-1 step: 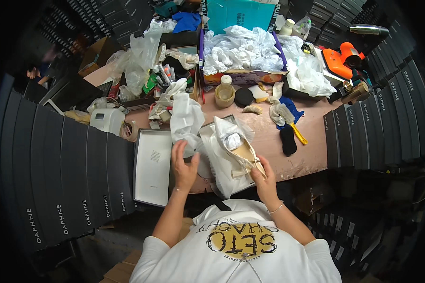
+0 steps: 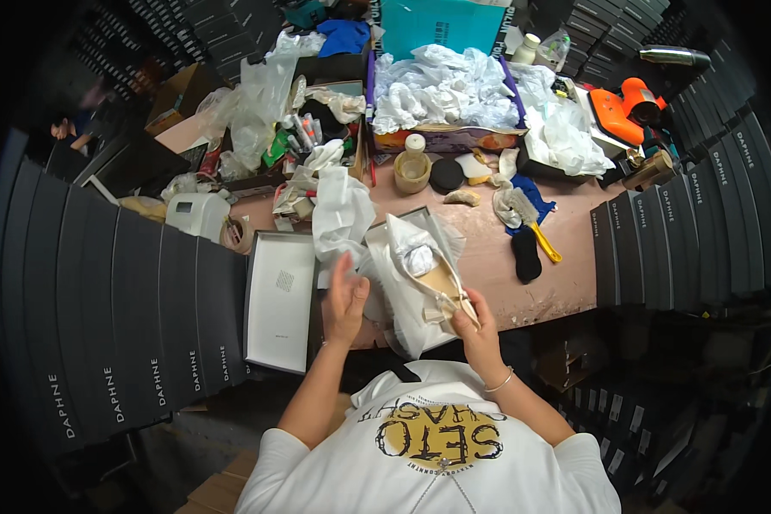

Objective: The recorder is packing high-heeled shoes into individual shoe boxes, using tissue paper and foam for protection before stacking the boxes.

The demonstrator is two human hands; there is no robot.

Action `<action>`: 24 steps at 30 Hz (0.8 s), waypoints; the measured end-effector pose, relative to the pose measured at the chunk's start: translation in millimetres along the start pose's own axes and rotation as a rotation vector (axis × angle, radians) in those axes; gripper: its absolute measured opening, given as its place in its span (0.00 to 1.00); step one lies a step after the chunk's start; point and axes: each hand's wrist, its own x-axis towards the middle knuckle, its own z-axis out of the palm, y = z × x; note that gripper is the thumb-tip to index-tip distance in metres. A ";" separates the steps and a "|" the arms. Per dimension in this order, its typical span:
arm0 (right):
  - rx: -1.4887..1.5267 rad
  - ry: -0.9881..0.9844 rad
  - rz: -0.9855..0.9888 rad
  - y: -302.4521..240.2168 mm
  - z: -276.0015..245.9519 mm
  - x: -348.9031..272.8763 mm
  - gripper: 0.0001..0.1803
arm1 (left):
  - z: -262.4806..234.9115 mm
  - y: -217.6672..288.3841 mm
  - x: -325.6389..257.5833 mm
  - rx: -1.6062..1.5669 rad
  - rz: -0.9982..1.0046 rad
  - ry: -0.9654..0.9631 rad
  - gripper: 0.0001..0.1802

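Note:
My right hand (image 2: 478,336) grips a cream strappy shoe (image 2: 438,280) by one end, with the thumb on top. A wad of white tissue (image 2: 419,259) is stuffed inside the shoe. Under it lies an open shoebox (image 2: 418,214) lined with white tissue paper (image 2: 400,301). My left hand (image 2: 345,310) is empty, its fingers apart and partly smeared by motion. It is between the shoebox and a pale grey box lid (image 2: 279,330), just below a crumpled sheet of white paper (image 2: 341,214).
Stacks of dark shoeboxes (image 2: 137,300) wall in the left side, and more shoeboxes (image 2: 672,231) the right. Behind stand a carton of crumpled paper (image 2: 445,137) and a jar (image 2: 411,171). A yellow-handled brush (image 2: 544,242) and black pad (image 2: 527,257) lie right. Another person (image 2: 70,135) is far left.
My left hand has drawn slightly back toward me and turned, away from the loose paper sheet. The right hand keeps its hold on the shoe, which has barely moved.

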 end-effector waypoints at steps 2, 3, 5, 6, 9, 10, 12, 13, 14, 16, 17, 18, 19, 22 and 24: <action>0.080 -0.156 0.158 -2.1 11.7 -12.6 0.20 | 23.7 6.7 -13.0 -0.822 -0.365 -0.056 0.34; 0.004 -0.322 0.117 -2.3 11.9 -8.7 0.19 | 27.2 7.1 -11.6 -1.139 -0.537 -0.125 0.36; -0.162 -0.619 0.036 -5.1 0.9 -1.2 0.18 | 20.8 -8.1 -9.3 -1.272 -0.575 -0.390 0.39; -0.282 -0.494 -0.054 -5.6 4.5 8.8 0.16 | 13.2 -13.3 -10.6 -1.156 -0.605 -0.327 0.39; -0.682 -0.562 -0.308 -41.5 34.7 31.1 0.14 | 16.0 -4.7 -30.9 -0.986 -0.718 -0.238 0.38; -0.813 -0.573 -0.391 -32.8 45.7 32.5 0.14 | 17.7 -2.9 -35.5 -0.952 -0.747 -0.233 0.38; -1.078 -0.580 -0.553 -9.5 59.4 37.8 0.13 | 20.2 0.5 -42.5 -0.910 -0.773 -0.194 0.36; -0.967 -0.587 -0.538 -7.6 60.1 36.9 0.14 | 14.5 0.9 -42.4 -0.927 -0.789 -0.141 0.36; -0.856 -0.594 -0.522 -5.5 57.9 34.2 0.14 | 11.7 2.0 -41.8 -0.926 -0.767 -0.116 0.35; -0.609 -0.519 -0.332 -14.4 49.5 29.1 0.16 | 6.1 3.2 -45.4 -0.932 -0.729 -0.051 0.34; -0.584 -0.372 -0.251 -15.3 41.7 31.7 0.18 | 0.8 4.3 -42.1 -0.947 -0.771 -0.013 0.33; -0.707 -0.349 -0.265 -16.5 33.4 39.2 0.20 | -5.4 -0.9 -45.5 -0.968 -0.783 -0.036 0.33; -0.832 -0.314 -0.286 -18.0 27.4 45.7 0.21 | -8.4 -3.6 -45.0 -0.986 -0.793 -0.073 0.33; -1.078 -0.573 -0.585 -7.4 42.5 43.2 0.20 | -1.8 -7.4 -46.6 -0.937 -0.830 -0.011 0.34; -1.336 -0.713 -0.643 3.6 61.9 38.2 0.15 | 9.8 -5.5 -51.9 -0.855 -0.806 -0.038 0.34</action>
